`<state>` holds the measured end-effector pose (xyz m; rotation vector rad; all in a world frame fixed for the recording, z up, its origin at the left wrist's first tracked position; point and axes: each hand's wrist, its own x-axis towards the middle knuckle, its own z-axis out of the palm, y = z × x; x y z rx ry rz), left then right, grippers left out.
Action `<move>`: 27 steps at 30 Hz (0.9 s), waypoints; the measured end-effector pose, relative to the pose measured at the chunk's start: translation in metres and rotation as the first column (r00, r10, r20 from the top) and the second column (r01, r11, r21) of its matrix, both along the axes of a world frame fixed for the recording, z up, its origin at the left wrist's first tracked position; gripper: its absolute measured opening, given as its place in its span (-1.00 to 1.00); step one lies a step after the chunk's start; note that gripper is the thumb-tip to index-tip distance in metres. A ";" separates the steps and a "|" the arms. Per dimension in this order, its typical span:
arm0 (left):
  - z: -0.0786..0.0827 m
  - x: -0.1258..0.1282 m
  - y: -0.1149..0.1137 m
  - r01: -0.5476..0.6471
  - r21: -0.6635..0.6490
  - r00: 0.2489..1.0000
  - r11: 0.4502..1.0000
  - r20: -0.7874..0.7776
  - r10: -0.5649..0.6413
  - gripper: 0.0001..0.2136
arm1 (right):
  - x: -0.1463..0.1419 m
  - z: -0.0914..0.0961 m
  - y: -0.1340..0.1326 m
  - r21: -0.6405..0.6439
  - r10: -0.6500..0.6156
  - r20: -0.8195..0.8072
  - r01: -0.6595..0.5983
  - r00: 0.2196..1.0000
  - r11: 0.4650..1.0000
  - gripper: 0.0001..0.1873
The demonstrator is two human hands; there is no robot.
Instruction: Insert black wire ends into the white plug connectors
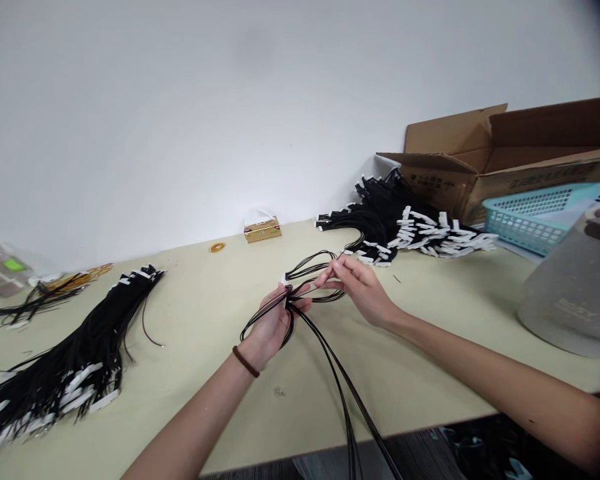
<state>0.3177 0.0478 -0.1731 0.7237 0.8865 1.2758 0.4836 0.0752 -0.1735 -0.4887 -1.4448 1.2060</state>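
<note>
Near the middle of the table, my left hand [273, 323] is closed around a black wire harness [320, 330] at its white connector [286, 280]. Thin black wires loop out to both sides of that hand, and a long strand hangs down over the table's front edge. Just to the right, my right hand [357, 287] pinches one thin black wire of the same harness between thumb and fingertips. The wire's end is too small to make out.
Black harnesses with white connectors lie in a bundle [95, 327] at left and a heap [405, 220] at back right. Beyond stand a tissue pack [263, 230], a cardboard box [445, 177], a teal basket [520, 223] and a grey translucent container [570, 293]. Rubber bands [217, 247] lie near the wall.
</note>
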 end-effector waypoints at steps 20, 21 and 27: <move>-0.002 -0.001 -0.001 -0.023 -0.025 0.999 0.999 0.027 0.024 -0.86 | 0.024 0.004 0.013 0.773 -0.802 0.063 0.480 0.594 0.416 -0.88; -0.003 -0.001 -0.001 -0.016 -0.016 1.000 1.000 0.027 0.016 -0.86 | 0.019 0.002 0.009 0.844 -0.810 0.081 0.392 0.581 0.366 -0.89; -0.006 0.004 -0.005 0.059 0.070 0.998 0.996 0.013 -0.060 -0.81 | 0.001 -0.010 -0.003 0.945 -0.820 0.123 0.188 0.560 0.269 -0.88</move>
